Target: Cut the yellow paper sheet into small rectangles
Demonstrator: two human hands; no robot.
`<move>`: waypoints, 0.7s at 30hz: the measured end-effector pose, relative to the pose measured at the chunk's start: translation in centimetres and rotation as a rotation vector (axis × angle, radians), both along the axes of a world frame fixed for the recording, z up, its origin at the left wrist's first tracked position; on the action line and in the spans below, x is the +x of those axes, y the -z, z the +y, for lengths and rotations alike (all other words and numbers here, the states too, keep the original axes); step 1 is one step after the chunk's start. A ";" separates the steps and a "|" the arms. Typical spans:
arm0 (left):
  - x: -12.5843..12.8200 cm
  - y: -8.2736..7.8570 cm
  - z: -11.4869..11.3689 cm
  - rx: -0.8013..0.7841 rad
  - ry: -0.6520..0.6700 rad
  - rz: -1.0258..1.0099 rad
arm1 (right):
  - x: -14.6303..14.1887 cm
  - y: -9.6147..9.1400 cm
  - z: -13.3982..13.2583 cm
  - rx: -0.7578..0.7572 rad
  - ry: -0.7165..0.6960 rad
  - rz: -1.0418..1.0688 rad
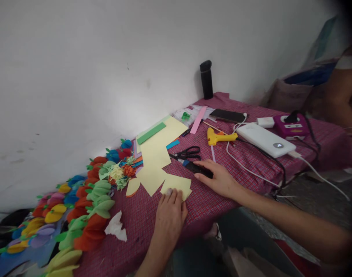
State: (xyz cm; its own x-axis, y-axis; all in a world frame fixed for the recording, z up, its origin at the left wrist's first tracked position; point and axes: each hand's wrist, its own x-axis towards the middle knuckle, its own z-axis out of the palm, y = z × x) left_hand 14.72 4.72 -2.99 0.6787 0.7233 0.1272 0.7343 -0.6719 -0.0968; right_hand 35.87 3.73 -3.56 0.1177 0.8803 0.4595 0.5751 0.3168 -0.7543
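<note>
My left hand (171, 209) lies with fingers stretched out on small pale-yellow paper pieces (176, 182) near the table's front edge. My right hand (218, 177) has its thumb and fingers around the end of a black-handled tool with a blue collar (196, 168); its slim tip points left, and its exact kind is unclear. Black-handled scissors (189, 152) lie just beyond it. Larger pale-yellow sheets (154, 154) spread to the left, with a green paper strip (151, 133) on top. A cut, rounded yellow paper piece (133, 186) rests left of them.
Colourful paper fruit shapes (99, 204) crowd the left side, beside shredded paper (121, 172) and a crumpled white tissue (116, 226). Rightward are a yellow glue gun (220, 137), white power bank (265, 139), cables, phone (227, 115) and purple power socket (291, 125). A black bottle (206, 80) stands behind.
</note>
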 end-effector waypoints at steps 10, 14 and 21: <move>-0.2 -0.4 0.4 -0.050 -0.064 -0.208 | 0.2 -0.2 -0.2 0.000 0.015 0.099; -1.6 -2.2 1.7 -0.044 -0.294 -0.514 | 0.2 -0.1 -0.3 -0.005 0.057 0.169; -0.2 -6.4 6.7 0.455 -0.427 -0.713 | 0.3 0.3 -0.2 -0.001 0.125 0.357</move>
State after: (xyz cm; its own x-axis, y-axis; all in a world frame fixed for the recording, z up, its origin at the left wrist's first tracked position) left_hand 14.52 11.46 3.43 0.0219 0.6712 0.7410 0.8967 -0.3410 0.2823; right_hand 36.21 3.52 -3.81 0.3774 0.8492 0.3694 0.3098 0.2601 -0.9145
